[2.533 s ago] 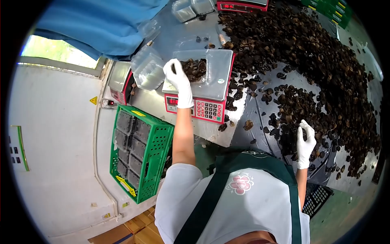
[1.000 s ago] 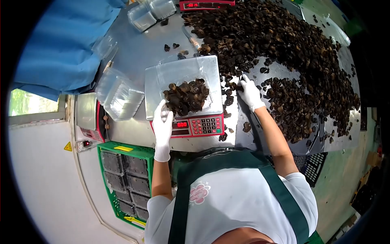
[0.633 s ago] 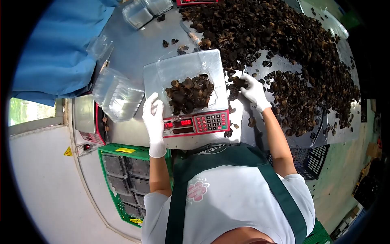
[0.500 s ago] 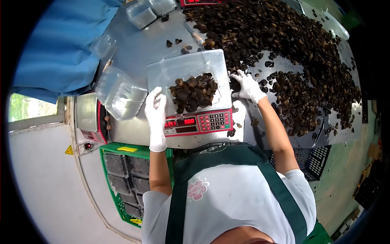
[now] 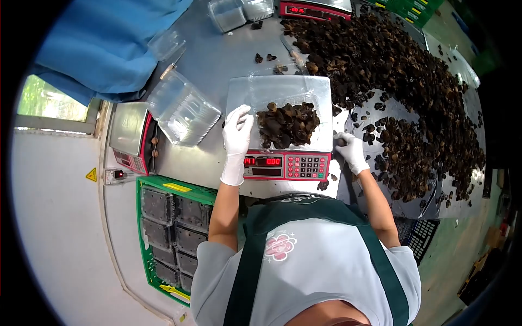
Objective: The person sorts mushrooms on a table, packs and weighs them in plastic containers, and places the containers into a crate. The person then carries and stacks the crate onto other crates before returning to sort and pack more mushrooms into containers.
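Note:
A clear plastic tray heaped with dark, curled fungus pieces (image 5: 288,125) rests on the metal plate of a red digital scale (image 5: 234,89). Beside the plate's left edge is my white-gloved left hand (image 5: 238,133), its fingers loosely bent and holding nothing visible. My gloved right hand (image 5: 352,153) is at the right edge of the scale, fingers closed around a dark piece partly hidden by them. To its right lies a large spread of loose dark pieces (image 5: 408,146). The scale's red display (image 5: 269,161) is lit.
Stacked clear trays (image 5: 187,114) stand left of the scale. Another scale (image 5: 128,127) sits further left, and one more (image 5: 315,10) at the back. A green crate (image 5: 142,217) of filled boxes is below left. A knife (image 5: 295,57) lies behind the scale.
The view has shifted. My left hand has moved from over the tray to beside the scale. My right hand has gone from the loose heap to the scale's right side, and its fingers have closed.

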The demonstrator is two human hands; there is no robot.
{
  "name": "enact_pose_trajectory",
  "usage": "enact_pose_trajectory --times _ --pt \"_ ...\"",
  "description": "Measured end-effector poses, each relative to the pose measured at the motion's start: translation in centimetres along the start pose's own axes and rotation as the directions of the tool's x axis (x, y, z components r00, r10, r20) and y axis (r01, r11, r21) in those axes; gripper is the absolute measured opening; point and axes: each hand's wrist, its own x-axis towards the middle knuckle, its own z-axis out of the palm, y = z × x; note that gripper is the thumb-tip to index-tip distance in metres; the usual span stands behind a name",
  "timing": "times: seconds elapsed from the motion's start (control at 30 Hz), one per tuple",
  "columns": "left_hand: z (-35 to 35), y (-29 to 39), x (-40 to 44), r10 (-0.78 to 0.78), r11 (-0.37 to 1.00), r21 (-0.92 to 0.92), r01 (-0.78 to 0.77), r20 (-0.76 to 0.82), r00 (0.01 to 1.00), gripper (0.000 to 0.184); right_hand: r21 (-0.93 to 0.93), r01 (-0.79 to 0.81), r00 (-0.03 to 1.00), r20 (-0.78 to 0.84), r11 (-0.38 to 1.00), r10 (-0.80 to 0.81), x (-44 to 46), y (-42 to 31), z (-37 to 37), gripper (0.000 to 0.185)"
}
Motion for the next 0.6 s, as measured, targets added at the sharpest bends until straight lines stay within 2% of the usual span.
enact_pose_trajectory --times 0.07,0.13,0.2,0.27,0.3,0.33,0.4,0.43,0.47,0.5,0.53,0.6 --pt "0.1 0.0 0.1 0.0 1.0 -0.018 0.0 -0.01 1.0 0.026 0.077 -0.276 0.961 0.041 0.958 0.273 0.5 -2.2 -1.9 0.026" --pt "0.1 0.0 0.1 -0.006 1.0 -0.019 0.006 0.003 1.0 0.026 0.367 -0.248 0.962 -0.018 0.896 0.274 1.8 -1.9 -2.8 0.019" --pt "0.2 -0.1 0.2 0.007 1.0 -0.026 -0.007 -0.001 1.0 0.026 0.494 -0.206 0.966 -0.033 0.845 0.255 3.0 -6.4 -4.9 0.02" --pt "0.3 -0.2 0.2 0.02 0.999 -0.029 -0.02 -0.003 1.0 0.026 0.492 0.027 0.992 -0.119 0.87 0.037 4.2 -9.0 -5.2 0.026" --pt "0.6 0.0 0.2 0.033 0.999 -0.002 -0.033 -0.006 0.999 0.026 0.507 0.02 0.997 -0.071 0.862 0.018 4.5 -10.8 -5.2 0.027" --pt "0.8 0.2 0.1 0.046 0.999 0.025 -0.045 -0.01 0.999 0.026 0.451 0.076 0.997 -0.056 0.889 -0.057 4.9 -12.2 -4.8 0.028" --pt "1.4 0.8 -0.2 0.065 0.995 0.076 -0.063 -0.011 0.998 0.026 0.264 0.122 0.982 0.107 0.957 -0.154 5.1 -15.5 -3.8 0.036" --pt "1.6 1.3 -0.4 0.082 0.988 0.129 -0.08 -0.01 0.997 0.026 0.047 0.28 0.95 0.128 0.959 -0.284 5.3 -15.5 -2.4 0.044" --pt "1.9 1.9 -0.7 0.092 0.986 0.142 -0.089 -0.017 0.996 0.027 -0.165 0.427 0.9 0.176 0.889 -0.4 5.5 -15.9 -1.3 0.052" --pt "2.0 1.8 -0.8 0.138 0.97 0.204 -0.133 -0.013 0.99 0.027 -0.283 0.392 0.905 0.292 0.875 -0.311 5.4 -16.5 -0.8 0.066" --pt "2.0 1.5 -0.9 0.183 0.948 0.265 -0.175 -0.005 0.983 0.028 -0.461 0.418 0.9 0.326 0.783 -0.289 5.1 -17.9 -0.9 0.074" --pt "1.8 0.8 -0.9 0.191 0.949 0.26 -0.18 -0.017 0.981 0.028 -0.299 0.326 0.911 0.352 0.897 -0.213 5.4 -17.9 -1.5 0.083"
